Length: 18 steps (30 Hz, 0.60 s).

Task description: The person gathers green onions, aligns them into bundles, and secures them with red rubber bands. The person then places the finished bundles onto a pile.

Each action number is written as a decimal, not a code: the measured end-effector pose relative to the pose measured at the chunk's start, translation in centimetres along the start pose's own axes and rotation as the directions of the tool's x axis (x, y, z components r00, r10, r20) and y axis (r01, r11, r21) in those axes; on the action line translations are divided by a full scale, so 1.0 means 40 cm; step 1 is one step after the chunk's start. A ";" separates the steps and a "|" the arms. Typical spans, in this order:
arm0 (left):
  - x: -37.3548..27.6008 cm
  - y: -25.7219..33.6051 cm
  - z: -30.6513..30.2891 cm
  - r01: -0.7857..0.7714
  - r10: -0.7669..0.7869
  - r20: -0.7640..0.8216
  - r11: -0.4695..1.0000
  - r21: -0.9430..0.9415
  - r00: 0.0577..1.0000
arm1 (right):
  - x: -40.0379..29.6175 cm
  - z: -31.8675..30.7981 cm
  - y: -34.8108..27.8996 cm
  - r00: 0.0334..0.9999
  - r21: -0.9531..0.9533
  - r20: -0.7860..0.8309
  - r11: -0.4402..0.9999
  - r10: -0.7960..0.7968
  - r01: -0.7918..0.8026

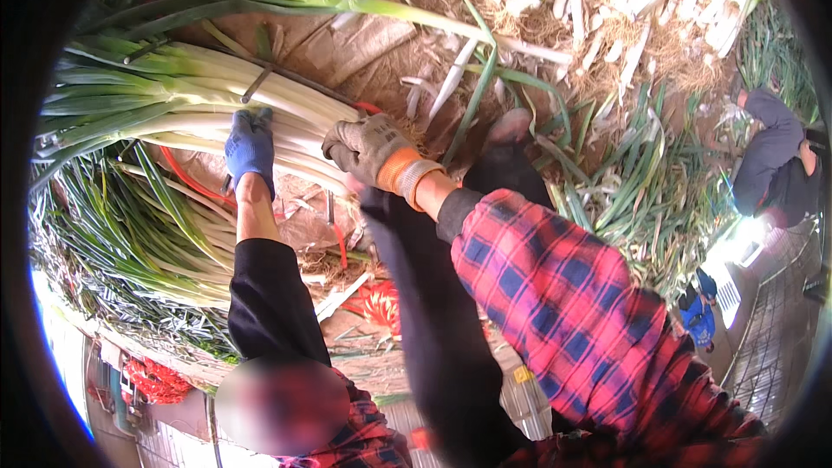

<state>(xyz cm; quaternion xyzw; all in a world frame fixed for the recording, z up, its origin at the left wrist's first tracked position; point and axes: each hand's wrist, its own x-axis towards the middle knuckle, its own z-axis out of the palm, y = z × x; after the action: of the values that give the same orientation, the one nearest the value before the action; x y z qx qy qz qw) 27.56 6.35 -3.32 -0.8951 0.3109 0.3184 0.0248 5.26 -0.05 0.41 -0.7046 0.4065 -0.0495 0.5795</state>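
Observation:
A thick bundle of Welsh onions (214, 75) lies across a metal rod frame (257, 83), green leaves to the left and white stalks to the right. My left hand (250, 146), in a blue knit glove, grips stalks on the bundle's near side, around mid-length. At the root end, my right hand (367, 146) is curled over the white stalks in a grey-coated glove with an orange cuff. Its fingertips are partly hidden. Red plastic tape (188, 175) runs beneath the bundle. One separate Welsh onion (390, 11) lies beyond it, pointing right.
Another heap of Welsh onions (149, 227) lies at the left. White stalks with roots (656, 0) are piled at upper right, above stripped leaves (640, 175). Red tape strips (380, 305) lie near my leg (435, 312). Other people (773, 149) (699, 312) are at the right.

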 end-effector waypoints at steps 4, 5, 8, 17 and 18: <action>0.009 0.017 -0.017 -0.002 0.006 0.061 0.998 -0.068 0.998 | -0.011 -0.005 -0.008 0.983 0.166 -0.012 0.970 0.182 -0.178; 0.011 0.019 -0.019 -0.011 0.015 0.064 0.999 -0.052 0.998 | -0.010 -0.010 -0.007 0.986 0.196 -0.039 0.969 0.162 -0.151; -0.005 -0.009 -0.039 0.044 -0.040 0.101 0.998 -0.035 0.994 | -0.009 0.010 -0.013 0.988 0.241 -0.094 0.966 0.122 -0.096; -0.044 -0.001 0.013 -0.110 0.121 -0.167 0.991 0.072 0.978 | 0.034 0.042 0.020 0.929 0.248 -0.209 0.935 0.307 -0.253; -0.069 0.010 0.024 -0.099 0.112 -0.220 0.993 0.068 0.969 | 0.032 0.045 0.026 0.951 0.155 -0.267 0.981 0.156 -0.118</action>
<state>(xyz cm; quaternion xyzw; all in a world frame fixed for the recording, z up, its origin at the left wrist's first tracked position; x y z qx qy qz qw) 25.13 7.74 -2.41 -0.9065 0.3678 0.2075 -0.0019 6.55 0.54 -1.56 -0.6190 0.5274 -0.1353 0.5660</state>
